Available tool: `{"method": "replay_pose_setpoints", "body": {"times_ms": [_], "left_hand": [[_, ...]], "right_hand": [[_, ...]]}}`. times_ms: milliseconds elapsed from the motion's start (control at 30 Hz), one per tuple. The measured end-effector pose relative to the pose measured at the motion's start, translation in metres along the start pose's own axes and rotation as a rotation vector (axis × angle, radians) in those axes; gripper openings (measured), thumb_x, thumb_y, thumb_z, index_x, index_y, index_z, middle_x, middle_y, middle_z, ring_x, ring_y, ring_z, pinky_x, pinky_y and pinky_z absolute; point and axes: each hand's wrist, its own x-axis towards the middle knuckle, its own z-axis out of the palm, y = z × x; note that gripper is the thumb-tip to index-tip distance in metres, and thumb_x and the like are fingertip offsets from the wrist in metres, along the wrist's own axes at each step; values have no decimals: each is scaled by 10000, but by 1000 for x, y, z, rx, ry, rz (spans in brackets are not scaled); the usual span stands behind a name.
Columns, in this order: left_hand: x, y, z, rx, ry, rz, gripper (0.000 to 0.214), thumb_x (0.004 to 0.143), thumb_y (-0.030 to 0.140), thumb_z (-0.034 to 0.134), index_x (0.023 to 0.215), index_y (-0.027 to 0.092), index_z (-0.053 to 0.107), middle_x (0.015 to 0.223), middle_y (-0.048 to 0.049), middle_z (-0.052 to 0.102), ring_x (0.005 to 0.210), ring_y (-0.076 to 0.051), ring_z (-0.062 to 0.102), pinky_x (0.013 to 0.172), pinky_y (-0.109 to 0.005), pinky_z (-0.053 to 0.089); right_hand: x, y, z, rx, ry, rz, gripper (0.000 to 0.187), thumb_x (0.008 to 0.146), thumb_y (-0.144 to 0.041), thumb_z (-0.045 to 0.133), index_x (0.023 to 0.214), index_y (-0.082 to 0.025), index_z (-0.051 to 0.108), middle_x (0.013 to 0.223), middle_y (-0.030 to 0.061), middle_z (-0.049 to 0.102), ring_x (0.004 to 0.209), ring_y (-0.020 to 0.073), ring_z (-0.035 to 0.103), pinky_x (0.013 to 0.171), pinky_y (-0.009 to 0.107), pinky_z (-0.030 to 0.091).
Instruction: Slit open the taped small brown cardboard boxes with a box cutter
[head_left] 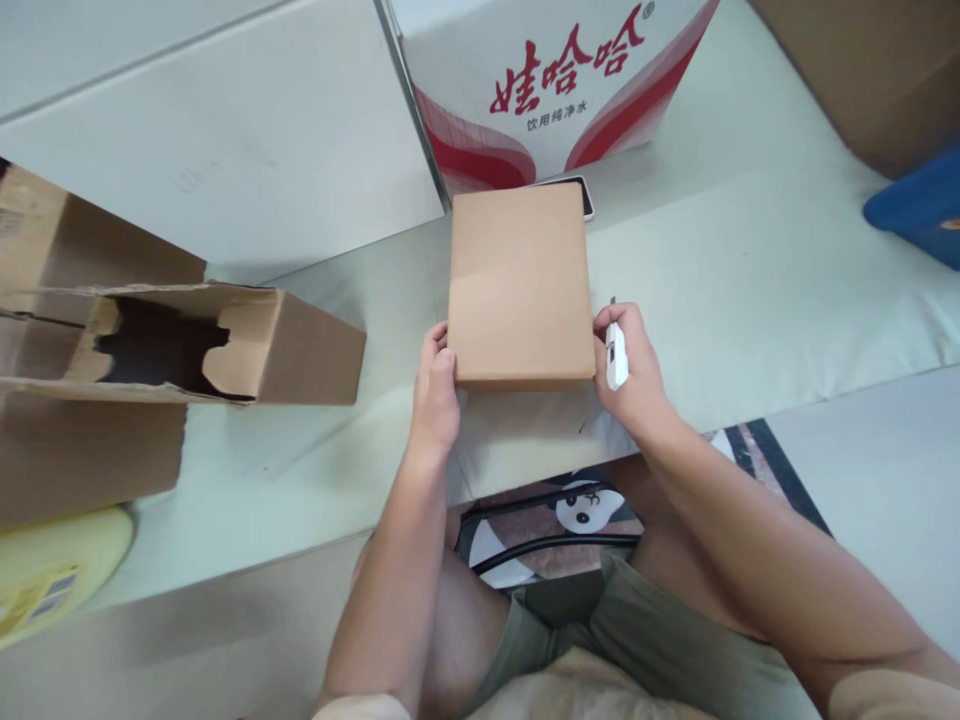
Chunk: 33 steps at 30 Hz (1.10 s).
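A plain brown cardboard box (521, 285) stands in front of me, its flat top face unbroken. My left hand (437, 395) grips the near left side of it, thumb at the corner and fingers partly hidden behind the edge. In my right hand (636, 365) is a white utility knife (616, 360), with a short bit of blade showing at its far end. The same hand rests against the box's near right side, and some of its fingers are hidden. Behind the box, a dark phone-like object with a pale rim (589, 198) is mostly covered.
A white carton with red lettering (555, 90) stands behind. Open cardboard boxes (311, 350) sit at left, above a yellow package (67, 570). To the right are a blue object (922, 210) and a brown carton (885, 80). A pale cloth (765, 270) covers the table.
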Motion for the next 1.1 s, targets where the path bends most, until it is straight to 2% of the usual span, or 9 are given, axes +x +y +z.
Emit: {"method": "replay_pose_setpoints", "body": {"times_ms": [467, 767, 1100], "left_hand": [[-1, 1, 1, 4, -9, -8, 639, 932, 780, 516, 1318, 276, 590, 1339, -83, 689, 1309, -305, 631, 1081, -404, 505], [-2, 0, 1, -26, 13, -3, 697, 884, 854, 561, 1280, 284, 628, 1312, -82, 709, 1320, -329, 630, 1086, -432, 510], [-2, -2, 1, 12, -4, 27, 642, 945, 814, 505, 1307, 293, 605, 1311, -70, 698, 1304, -304, 638, 1080, -397, 507]], "right_hand": [[0, 1, -1, 1, -6, -12, 177, 900, -345, 585, 966, -291, 431, 740, -42, 409, 634, 153, 400, 609, 307, 357], [-2, -1, -1, -1, -16, 8, 190, 902, -368, 570, 970, -290, 411, 747, -45, 405, 632, 151, 413, 622, 317, 382], [-1, 3, -1, 8, -1, -7, 200, 904, -357, 599, 977, -291, 425, 746, -38, 422, 642, 156, 413, 628, 312, 389]]}}
